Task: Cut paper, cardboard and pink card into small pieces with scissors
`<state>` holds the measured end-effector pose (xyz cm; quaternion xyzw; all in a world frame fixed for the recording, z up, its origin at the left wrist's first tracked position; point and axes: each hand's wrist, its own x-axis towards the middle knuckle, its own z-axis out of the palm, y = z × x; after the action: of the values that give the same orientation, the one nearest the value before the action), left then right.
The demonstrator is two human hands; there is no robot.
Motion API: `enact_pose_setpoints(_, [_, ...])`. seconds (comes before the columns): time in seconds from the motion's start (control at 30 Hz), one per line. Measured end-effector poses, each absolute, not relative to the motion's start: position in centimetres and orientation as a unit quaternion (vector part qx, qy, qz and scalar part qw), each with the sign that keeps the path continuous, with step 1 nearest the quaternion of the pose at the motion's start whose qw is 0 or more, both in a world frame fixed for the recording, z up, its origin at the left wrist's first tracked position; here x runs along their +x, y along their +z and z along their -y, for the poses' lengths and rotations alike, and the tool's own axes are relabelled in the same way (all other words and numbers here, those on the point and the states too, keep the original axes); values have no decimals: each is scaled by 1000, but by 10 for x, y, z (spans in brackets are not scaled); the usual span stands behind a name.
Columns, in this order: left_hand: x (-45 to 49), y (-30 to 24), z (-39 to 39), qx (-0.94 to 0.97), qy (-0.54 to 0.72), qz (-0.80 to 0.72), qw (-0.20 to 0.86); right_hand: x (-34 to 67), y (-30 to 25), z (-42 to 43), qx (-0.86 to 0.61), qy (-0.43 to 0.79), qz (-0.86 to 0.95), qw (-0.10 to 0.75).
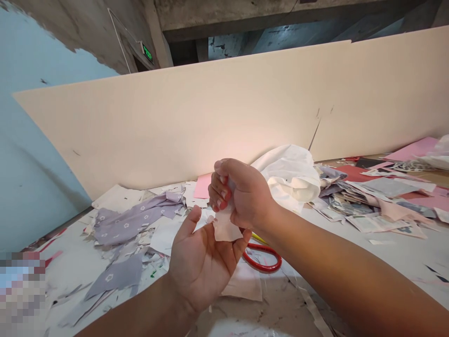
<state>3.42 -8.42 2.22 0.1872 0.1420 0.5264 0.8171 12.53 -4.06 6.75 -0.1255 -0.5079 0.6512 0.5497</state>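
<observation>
My right hand [242, 192] is closed in a fist above my left palm, gripping a small red object whose shape I cannot make out, together with a pale pink paper scrap [224, 228] that hangs down from it. My left hand [201, 260] lies palm up beneath, fingers loosely apart, its fingertips touching the lower edge of that scrap. Red-handled scissors [264, 258] lie on the table just behind my hands.
The table [386, 252] is littered with lilac patterned fabric pieces [135, 220], white scraps, crumpled white cloth [291, 175] and a heap of printed and pink sheets [382, 196] at right. A tall beige board [224, 112] stands along the back edge.
</observation>
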Motion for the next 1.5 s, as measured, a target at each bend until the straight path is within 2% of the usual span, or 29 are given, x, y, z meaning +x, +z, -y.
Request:
enact_pose_setpoints(0.8, [31,26,80,194,551,-212,783,137,75,40,-159,631,569,503])
enact_pose_setpoints(1.3, [37,27,80,196,565,-295,745,143,76,37,-174,549,621,532])
enact_pose_setpoints(1.5, [36,23,80,217,544,-279,761,142,76,35,-190,525,626,544])
